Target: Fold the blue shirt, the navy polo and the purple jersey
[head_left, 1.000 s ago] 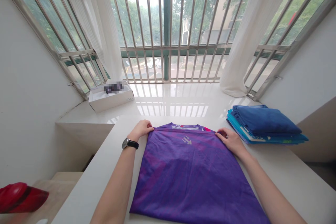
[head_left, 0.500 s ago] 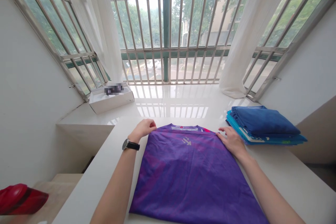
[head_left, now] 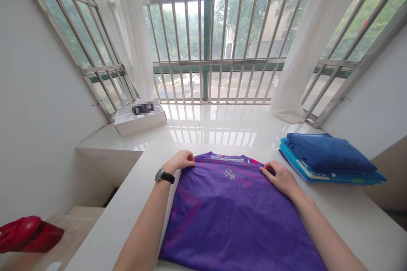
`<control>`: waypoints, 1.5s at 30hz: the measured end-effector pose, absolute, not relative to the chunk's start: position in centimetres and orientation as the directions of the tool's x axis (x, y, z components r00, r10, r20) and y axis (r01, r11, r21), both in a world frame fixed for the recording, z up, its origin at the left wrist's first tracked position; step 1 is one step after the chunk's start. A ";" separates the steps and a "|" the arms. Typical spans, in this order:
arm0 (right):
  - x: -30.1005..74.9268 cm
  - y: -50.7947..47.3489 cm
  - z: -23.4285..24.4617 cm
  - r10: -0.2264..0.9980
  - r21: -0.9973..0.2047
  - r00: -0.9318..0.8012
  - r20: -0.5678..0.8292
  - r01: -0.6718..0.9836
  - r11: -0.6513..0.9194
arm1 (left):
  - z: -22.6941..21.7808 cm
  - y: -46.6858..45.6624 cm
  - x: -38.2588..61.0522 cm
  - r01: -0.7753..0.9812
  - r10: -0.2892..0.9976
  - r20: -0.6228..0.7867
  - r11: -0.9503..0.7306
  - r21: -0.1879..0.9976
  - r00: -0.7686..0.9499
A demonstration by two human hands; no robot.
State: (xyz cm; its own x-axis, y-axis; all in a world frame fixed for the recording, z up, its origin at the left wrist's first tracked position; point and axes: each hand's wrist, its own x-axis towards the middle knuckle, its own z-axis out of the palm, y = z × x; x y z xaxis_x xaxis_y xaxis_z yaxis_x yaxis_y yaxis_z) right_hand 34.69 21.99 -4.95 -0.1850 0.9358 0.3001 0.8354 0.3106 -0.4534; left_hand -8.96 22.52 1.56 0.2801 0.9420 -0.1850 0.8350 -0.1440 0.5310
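Your left hand [head_left: 179, 161] and right hand [head_left: 280, 178] lie open, ungripping, on the purple jersey [head_left: 229, 207]; folded blue clothes [head_left: 327, 159] sit just right of it.

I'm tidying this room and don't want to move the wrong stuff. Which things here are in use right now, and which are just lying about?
In use:
- left hand and right hand, both at the collar end of the purple jersey
- white table beneath it

Lying about:
- folded blue and teal garments
- white box on the windowsill
- red object
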 end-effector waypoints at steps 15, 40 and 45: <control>35.0 22.1 -5.0 0.937 -0.465 -0.200 0.286 0.826 0.318 | 1.2 22.7 -11.0 0.785 0.922 -0.262 -0.068 0.615 0.285; 30.8 16.0 -5.2 0.969 -0.108 -0.242 0.061 0.963 0.247 | -3.4 14.4 -6.6 0.945 0.952 0.106 -0.301 0.129 0.289; 31.4 16.8 -6.4 0.965 -0.170 -0.241 0.105 0.952 0.256 | -3.5 14.4 -6.5 0.944 0.952 0.107 -0.300 0.137 0.287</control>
State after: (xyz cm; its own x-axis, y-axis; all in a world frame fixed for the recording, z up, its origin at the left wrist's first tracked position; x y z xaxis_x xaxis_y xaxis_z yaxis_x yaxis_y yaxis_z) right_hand 31.43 16.76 -6.37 -0.2406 0.9649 0.1052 0.9517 0.2558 -0.1698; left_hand -6.54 14.36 -3.48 0.2874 0.9518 0.1072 0.9439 -0.3004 0.1374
